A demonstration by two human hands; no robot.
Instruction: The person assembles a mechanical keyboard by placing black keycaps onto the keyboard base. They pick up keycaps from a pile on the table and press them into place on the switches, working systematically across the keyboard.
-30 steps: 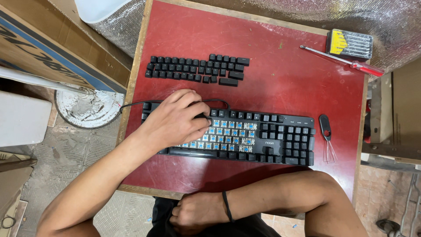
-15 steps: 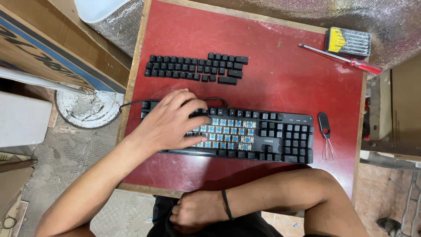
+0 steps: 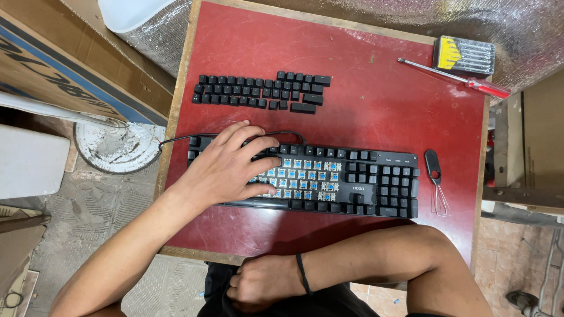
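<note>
Keyboard [image 3: 329, 182] position: along the near edge of the red table [image 3: 376, 111], cable leading off toward the left edge. A block of keys in its left-centre area is stripped, exposing blue switches. Removed keycaps [image 3: 261, 92] lie in rows near the far left corner, well apart from the keyboard.

Left hand [image 3: 229, 167]: spread wide, palm down, on the left end of the keyboard; fingers reach onto the exposed switches. It holds nothing visible. Compared with one second ago, its placement is nearly unchanged; the fingers have shifted only slightly.

Right hand [image 3: 261, 282]: loosely closed below the near edge, against the person's dark clothing, as before; contents cannot be told.

Keycap puller [image 3: 435, 176] lies untouched beside the keyboard's right end. Red-handled screwdriver [image 3: 455, 79] and bit case [image 3: 464, 56] sit unmoved at the far right corner.
</note>
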